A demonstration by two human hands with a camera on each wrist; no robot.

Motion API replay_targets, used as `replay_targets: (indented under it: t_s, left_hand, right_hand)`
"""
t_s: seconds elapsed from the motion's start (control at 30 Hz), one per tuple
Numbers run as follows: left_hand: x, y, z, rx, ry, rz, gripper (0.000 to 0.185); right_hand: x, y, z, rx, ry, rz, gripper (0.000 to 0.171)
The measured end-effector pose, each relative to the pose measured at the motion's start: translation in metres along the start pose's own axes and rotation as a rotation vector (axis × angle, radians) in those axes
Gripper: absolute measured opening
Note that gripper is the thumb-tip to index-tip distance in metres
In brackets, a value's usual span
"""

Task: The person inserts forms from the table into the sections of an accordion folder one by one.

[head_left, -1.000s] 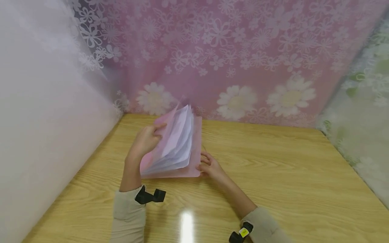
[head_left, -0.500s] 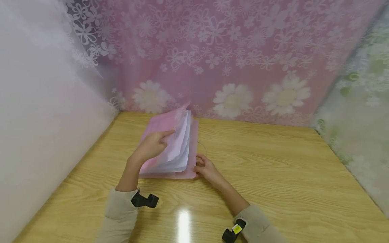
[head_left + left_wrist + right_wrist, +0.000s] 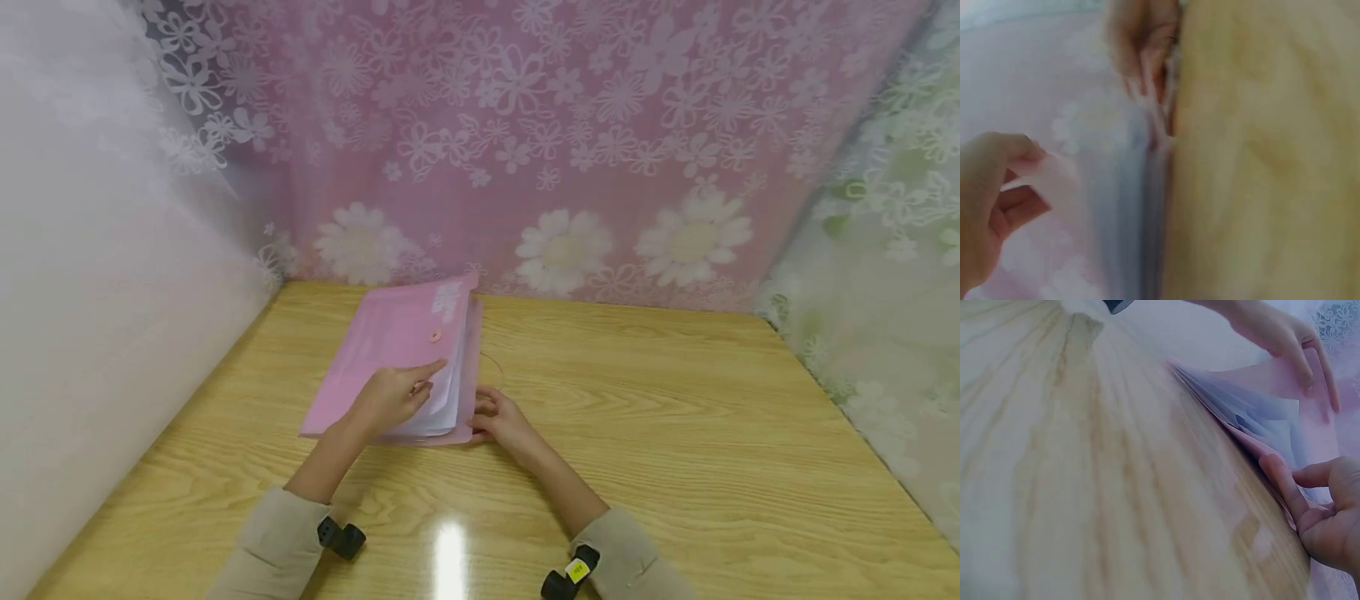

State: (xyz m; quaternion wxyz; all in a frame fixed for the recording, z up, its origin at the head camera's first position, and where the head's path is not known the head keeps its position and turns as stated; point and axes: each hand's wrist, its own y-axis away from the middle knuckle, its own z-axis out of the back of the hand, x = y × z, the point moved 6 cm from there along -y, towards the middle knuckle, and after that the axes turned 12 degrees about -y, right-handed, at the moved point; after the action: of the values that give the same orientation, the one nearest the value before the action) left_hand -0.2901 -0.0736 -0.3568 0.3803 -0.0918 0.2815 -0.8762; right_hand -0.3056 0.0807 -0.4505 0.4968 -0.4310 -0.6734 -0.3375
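Observation:
A pink translucent file folder (image 3: 375, 333) lies at the back left of the table, its upper cover sloping over a stack of whitish inner sheets (image 3: 444, 408). On that cover are white print and a small round button (image 3: 436, 336). My left hand (image 3: 390, 396) pinches the upper cover near its free right edge, index finger extended along it. Down at the front right corner, my right hand (image 3: 508, 429) holds the lower cover (image 3: 1254, 444) between thumb and fingers. In the right wrist view the sheets fan between the two covers. The left wrist view is blurred.
A thin string (image 3: 495, 362) curves out past the folder's right edge onto the wooden table (image 3: 637, 433). Behind stands a pink floral curtain (image 3: 525, 167), with a pale wall (image 3: 112, 250) at left and a green floral sheet (image 3: 885, 250) at right.
My left hand has brought the upper cover over to the right and down, so it covers most of the sheets; button and print now show. The right hand stays at the corner.

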Motion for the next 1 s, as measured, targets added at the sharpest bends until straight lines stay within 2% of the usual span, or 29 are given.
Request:
replay_targets:
  t_s: [0.1,0.17,0.3,0.4,0.5,0.6,0.7,1.0]
  left_hand:
    - [-0.004,0.006,-0.011,-0.051,-0.038,-0.092,0.032]
    - [-0.005,0.008,-0.020,-0.032,-0.003,-0.106,0.032]
    - [-0.004,0.014,-0.036,0.103,0.121,-0.063,0.040]
    - [-0.003,0.020,-0.050,0.222,0.166,-0.051,0.048]
    - [-0.001,0.027,-0.065,0.320,0.134,-0.053,0.056]
    - [0.002,0.032,-0.074,0.374,0.054,-0.054,0.065]
    - [0.004,0.035,-0.079,0.390,0.015,-0.052,0.072]
    - [0.018,0.036,-0.082,0.383,0.012,-0.021,0.076]
  right_hand:
    - [-0.001,0.001,-0.002,0.020,-0.019,-0.015,0.053]
    - [-0.002,0.002,-0.003,0.034,-0.020,-0.024,0.052]
    - [-0.004,0.002,-0.002,0.038,-0.016,-0.036,0.053]
    - [-0.003,0.002,-0.001,0.040,-0.006,-0.027,0.053]
    - [-0.001,0.002,0.001,0.036,0.002,-0.018,0.053]
    - [-0.001,0.001,0.000,0.033,0.000,-0.026,0.054]
    - [-0.002,0.001,0.000,0.036,0.001,-0.031,0.054]
    - [-0.003,0.001,-0.004,0.069,-0.020,-0.011,0.053]
